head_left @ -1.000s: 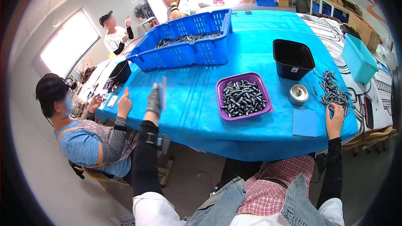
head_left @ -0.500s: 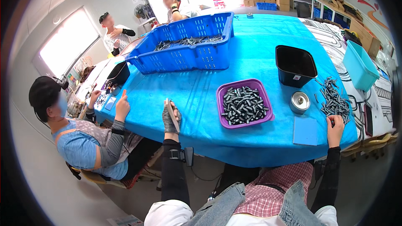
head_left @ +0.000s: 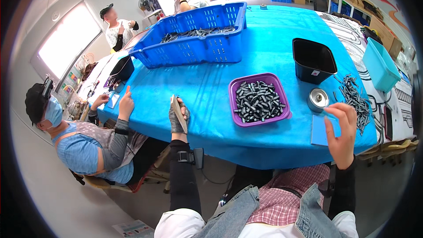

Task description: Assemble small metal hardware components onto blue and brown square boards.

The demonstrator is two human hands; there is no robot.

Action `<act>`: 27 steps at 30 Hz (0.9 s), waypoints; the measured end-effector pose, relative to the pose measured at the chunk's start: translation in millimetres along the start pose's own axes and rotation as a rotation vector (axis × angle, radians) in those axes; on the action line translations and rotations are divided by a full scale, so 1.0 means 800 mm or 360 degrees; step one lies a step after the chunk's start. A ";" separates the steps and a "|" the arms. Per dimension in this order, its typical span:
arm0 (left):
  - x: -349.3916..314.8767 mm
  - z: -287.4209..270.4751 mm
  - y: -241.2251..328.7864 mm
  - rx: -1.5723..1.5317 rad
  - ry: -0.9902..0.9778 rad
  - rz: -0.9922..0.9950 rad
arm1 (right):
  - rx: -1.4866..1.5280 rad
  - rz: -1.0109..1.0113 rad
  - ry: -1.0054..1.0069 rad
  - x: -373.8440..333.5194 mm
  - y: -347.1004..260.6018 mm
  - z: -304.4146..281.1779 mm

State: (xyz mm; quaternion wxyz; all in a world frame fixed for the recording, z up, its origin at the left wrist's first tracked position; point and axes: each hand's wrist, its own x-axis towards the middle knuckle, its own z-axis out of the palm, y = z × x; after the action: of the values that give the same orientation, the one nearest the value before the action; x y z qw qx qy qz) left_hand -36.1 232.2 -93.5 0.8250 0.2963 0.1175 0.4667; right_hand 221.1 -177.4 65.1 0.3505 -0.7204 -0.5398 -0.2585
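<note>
My left hand (head_left: 184,117), in a grey fingerless glove, grips a thin, flat brownish-grey board (head_left: 178,113) tilted up on its edge by the table's near side. Over the right part of the table, my bare right hand (head_left: 342,134) is raised with thumb and forefinger curled toward each other in a pinch; what lies between the tips is too small to make out. Beneath it is a flat blue square pad (head_left: 319,131), partly covered by the hand. A loose pile of short dark grey pieces (head_left: 356,105) lies just beyond, next to a round silver metal container (head_left: 318,100).
A purple tub (head_left: 287,105) full of short dark pieces stands mid-table. Behind are a black bin (head_left: 313,68) and a large blue crate (head_left: 189,55). A turquoise bin (head_left: 382,66) and a phone (head_left: 388,122) are at right. A co-worker (head_left: 94,145) sits at left; two people are farther back.
My right hand has lifted off the pile's near edge and moved up and left over the blue pad. My left hand still holds the board, now tilted more.
</note>
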 end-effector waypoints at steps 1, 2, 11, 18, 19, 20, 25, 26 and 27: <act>0.003 -0.009 0.003 -0.0012 -0.0037 0.0013 | -0.0008 0.0106 -0.0007 -0.004 0.010 0.003; 0.006 -0.011 0.002 -0.0008 -0.0038 0.0014 | -0.0005 0.0107 -0.0005 -0.010 0.024 0.004; 0.144 -0.005 0.180 0.2070 0.0152 0.0429 | -0.0411 0.0735 0.0038 -0.127 0.194 -0.005; 0.174 0.231 0.397 0.1054 0.0096 0.1322 | -0.0563 0.0878 0.0239 -0.186 0.212 0.020; 0.167 0.223 0.414 0.1060 0.0102 0.1352 | -0.0539 0.0861 0.0251 -0.181 0.209 0.023; 0.164 0.210 0.405 0.1311 0.0174 0.1299 | -0.0530 0.0835 0.0253 -0.177 0.206 0.026; 0.159 0.124 0.201 0.2542 0.0466 0.0751 | -0.0532 0.0748 0.0209 -0.167 0.200 0.024; 0.149 0.100 0.200 0.2776 0.0558 0.0628 | -0.0508 0.0725 0.0177 -0.163 0.204 0.024; 0.145 0.073 0.198 0.2998 0.0629 0.0475 | -0.0478 0.0721 0.0183 -0.162 0.208 0.027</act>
State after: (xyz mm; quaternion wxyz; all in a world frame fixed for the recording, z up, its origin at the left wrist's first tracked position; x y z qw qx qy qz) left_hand -57.5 369.4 57.5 0.1478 0.7630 0.5404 0.3226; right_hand 343.7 -266.3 -82.8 0.3187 -0.8507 -0.2999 -0.2913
